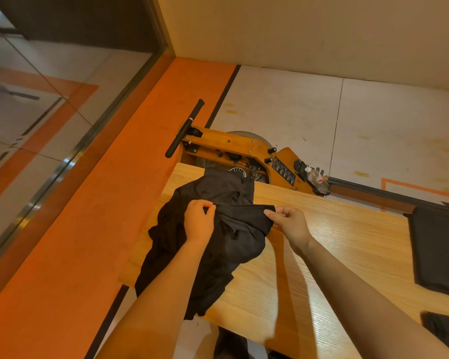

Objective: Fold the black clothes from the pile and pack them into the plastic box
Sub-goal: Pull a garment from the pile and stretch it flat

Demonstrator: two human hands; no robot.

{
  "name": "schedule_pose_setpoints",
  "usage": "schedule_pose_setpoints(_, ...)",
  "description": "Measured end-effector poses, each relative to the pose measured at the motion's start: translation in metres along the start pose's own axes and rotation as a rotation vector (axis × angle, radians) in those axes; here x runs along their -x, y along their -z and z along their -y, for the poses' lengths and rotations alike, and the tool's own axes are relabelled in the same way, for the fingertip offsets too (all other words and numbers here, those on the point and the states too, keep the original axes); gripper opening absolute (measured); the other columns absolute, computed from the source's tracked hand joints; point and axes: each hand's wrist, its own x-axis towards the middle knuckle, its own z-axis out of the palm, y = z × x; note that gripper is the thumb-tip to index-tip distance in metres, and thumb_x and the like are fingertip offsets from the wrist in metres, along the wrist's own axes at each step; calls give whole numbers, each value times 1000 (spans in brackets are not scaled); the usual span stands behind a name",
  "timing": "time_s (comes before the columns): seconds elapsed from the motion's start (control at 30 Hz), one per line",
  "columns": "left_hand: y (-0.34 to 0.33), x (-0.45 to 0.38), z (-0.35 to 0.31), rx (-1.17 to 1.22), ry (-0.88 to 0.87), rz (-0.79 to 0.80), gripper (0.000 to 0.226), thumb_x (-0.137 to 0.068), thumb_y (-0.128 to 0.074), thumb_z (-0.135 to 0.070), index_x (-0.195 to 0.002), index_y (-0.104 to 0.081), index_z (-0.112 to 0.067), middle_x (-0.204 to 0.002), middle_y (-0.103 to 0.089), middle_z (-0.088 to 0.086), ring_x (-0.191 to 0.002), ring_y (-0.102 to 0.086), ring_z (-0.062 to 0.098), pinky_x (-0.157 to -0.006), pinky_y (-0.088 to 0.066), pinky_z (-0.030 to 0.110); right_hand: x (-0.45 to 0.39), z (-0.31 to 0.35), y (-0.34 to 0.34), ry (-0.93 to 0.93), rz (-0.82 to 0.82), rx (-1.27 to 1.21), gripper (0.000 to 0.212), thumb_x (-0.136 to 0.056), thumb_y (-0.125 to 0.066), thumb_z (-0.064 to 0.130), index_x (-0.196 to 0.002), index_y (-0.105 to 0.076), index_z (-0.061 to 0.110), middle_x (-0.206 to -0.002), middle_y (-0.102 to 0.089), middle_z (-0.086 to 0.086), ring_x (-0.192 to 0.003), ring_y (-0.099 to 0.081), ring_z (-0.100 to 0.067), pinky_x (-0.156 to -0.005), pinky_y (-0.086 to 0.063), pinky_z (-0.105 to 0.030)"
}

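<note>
A crumpled black garment [233,244] lies on the left end of a light wooden table [335,255], with part of it hanging over the near-left edge. My left hand [198,222] pinches the cloth near its upper middle. My right hand [290,220] pinches a folded edge of the same garment at its right side. A folded black cloth [436,250] lies at the table's right edge. Another dark piece [446,332] shows at the lower right corner. The plastic box is not in view.
A wooden rowing machine [239,151] with a black handle bar [184,128] stands on the floor just behind the table. A plastic bottle [318,180] rests on it. An orange floor band [101,203] and a glass wall [36,112] run along the left.
</note>
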Motion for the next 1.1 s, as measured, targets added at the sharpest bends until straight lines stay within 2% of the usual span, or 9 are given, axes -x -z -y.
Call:
schedule_pose_setpoints(0.03,0,0,0,0,0,-1,16,-95,-58,-16,-105,-67,-6,-113,-58,10,-99,-58,20,-81,-40,21,0,0,0,-1,2,-20,3,-86,-72,7,-86,-69,6,-83,-70,-8,-80,-65,-19,-73,-54,-29)
schedule_pose_setpoints(0.1,1,1,0,-2,1,-3,17,-95,-58,-16,-105,-67,-6,-113,-58,10,-99,-58,21,-81,-40,21,-1,0,0,-14,-18,-43,13,-86,-72,7,-98,-67,5,-93,-70,-11,-86,-65,-21,-79,-54,-36)
schedule_pose_setpoints(0.3,3,-1,2,-22,10,-5,18,-95,-58,-17,-106,-67,-6,-114,-59,10,-101,-58,22,-81,-40,21,3,3,1,3,-41,-50,10,-90,-64,-1,-85,-57,6,-70,-64,-3,-60,-58,-10,-59,-50,-24)
schedule_pose_setpoints(0.43,2,0,1,-14,18,-5,18,-95,-58,-17,-106,-67,-6,-115,-58,10,-102,-58,22,-81,-39,21,4,3,-1,-3,20,-43,26,-94,-52,-8,-87,-72,7,-91,-70,-4,-82,-65,-13,-68,-52,-22)
schedule_pose_setpoints(0.57,3,1,0,-4,21,-8,18,-95,-58,-17,-106,-67,-6,-115,-58,10,-102,-58,22,-81,-40,21,4,4,-3,11,52,35,27,-94,-51,-9,-96,-73,7,-97,-70,-2,-88,-64,-10,-70,-52,-16)
schedule_pose_setpoints(0.73,6,-2,-2,94,2,44,12,-89,-68,-18,-98,-69,-11,-110,-61,5,-98,-59,17,-81,-43,23,3,9,-3,49,81,68,19,-90,-63,-2,-93,-74,13,-102,-71,-8,-97,-65,-18,-88,-54,-30)
schedule_pose_setpoints(0.83,13,-3,-13,125,-28,89,16,-86,-69,-9,-102,-69,-12,-108,-55,0,-93,-55,14,-83,-44,23,2,23,-5,67,60,36,17,-91,-62,-3,-97,-72,9,-106,-69,-13,-96,-65,-22,-84,-56,-31)
schedule_pose_setpoints(0.97,28,-5,-33,307,4,138,16,-85,-63,3,-85,-73,-9,-92,-68,5,-92,-63,20,-88,-50,31,7,46,-6,127,64,30,23,-95,-54,-6,-95,-73,7,-104,-70,-12,-96,-66,-23,-80,-56,-31)
schedule_pose_setpoints(1.1,49,-5,-54,304,-17,180,16,-88,-62,1,-92,-74,-9,-99,-68,2,-97,-59,12,-96,-45,27,16,74,-5,127,76,13,27,-97,-49,-5,-97,-73,7,-101,-70,-9,-92,-67,-17,-77,-57,-29)
